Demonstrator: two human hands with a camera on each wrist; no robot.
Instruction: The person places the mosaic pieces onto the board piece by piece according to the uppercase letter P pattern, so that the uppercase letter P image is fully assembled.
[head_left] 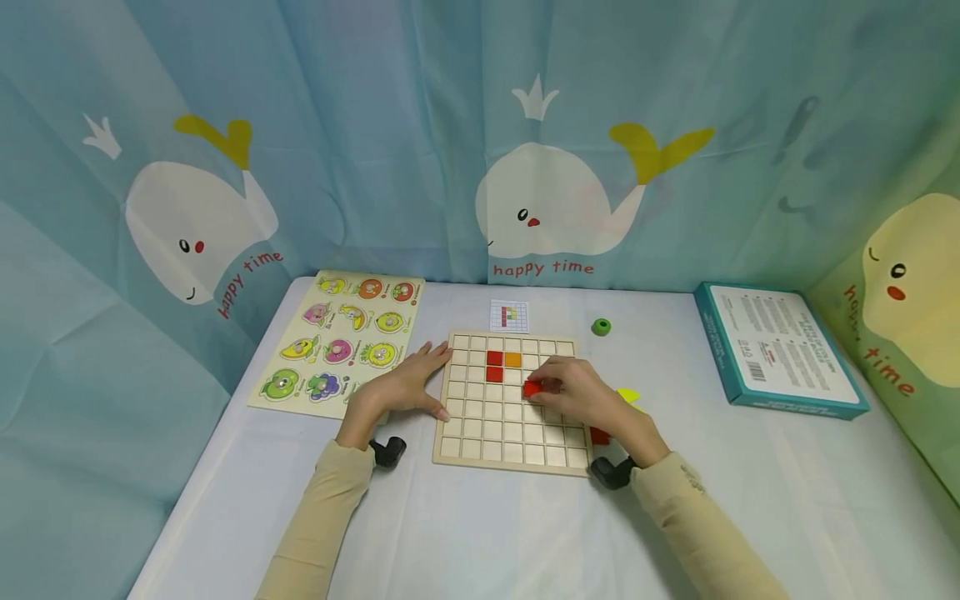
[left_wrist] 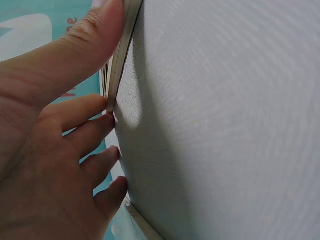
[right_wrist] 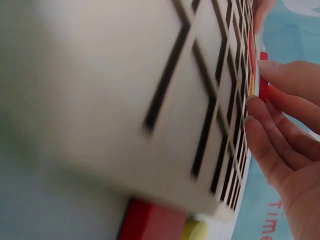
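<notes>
A wooden grid board (head_left: 472,429) lies on the table, with red tiles (head_left: 494,374) and an orange tile (head_left: 513,360) set in its upper middle squares. Between thumb and fingers my right hand (head_left: 573,390) pinches another red tile (head_left: 532,388), close over the board's right half. In the right wrist view that red tile (right_wrist: 263,75) stands on edge at the fingertips. My left hand (head_left: 405,383) rests along the board's left edge, fingers extended and thumb spread. The left wrist view has the fingertips and thumb of this hand (left_wrist: 65,135) against the board's side (left_wrist: 122,60).
Behind the board lies a small card (head_left: 509,316) with a coloured grid pattern. A green bead (head_left: 602,327) is to its right. Red pieces (head_left: 599,436) and a yellow piece (head_left: 628,395) sit by my right wrist. A fruit puzzle board (head_left: 315,342) is at left, a teal box (head_left: 783,350) at right.
</notes>
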